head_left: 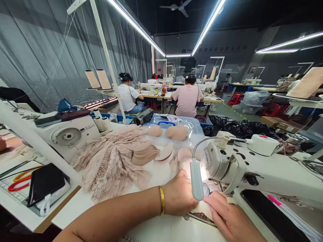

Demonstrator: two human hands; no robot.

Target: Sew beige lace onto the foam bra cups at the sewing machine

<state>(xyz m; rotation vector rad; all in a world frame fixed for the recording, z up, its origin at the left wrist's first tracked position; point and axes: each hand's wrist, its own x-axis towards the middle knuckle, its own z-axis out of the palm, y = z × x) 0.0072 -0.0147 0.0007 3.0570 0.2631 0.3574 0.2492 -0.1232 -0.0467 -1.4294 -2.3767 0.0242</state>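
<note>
My left hand (178, 193), with a gold bangle (162, 200) at its wrist, is curled beside the needle area of a white sewing machine (227, 161). Its fingertips are hidden behind a grey gooseneck lamp (196, 181). Pale pink fabric (185, 163) shows just beyond its knuckles, brightly lit. Across from it, my right hand (225, 215) has its thumb and fingers drawn together at the lamp's lower end. What either hand grips is covered by the lamp and the fingers.
Beige lace (113, 164) lies heaped at left, next to stacked beige cup pads (145, 153). A clear plastic box (174, 121) stands behind. A dark phone (272, 215) and a pink-tipped pen (275, 200) lie at right. Two people (188, 95) sit at machines ahead.
</note>
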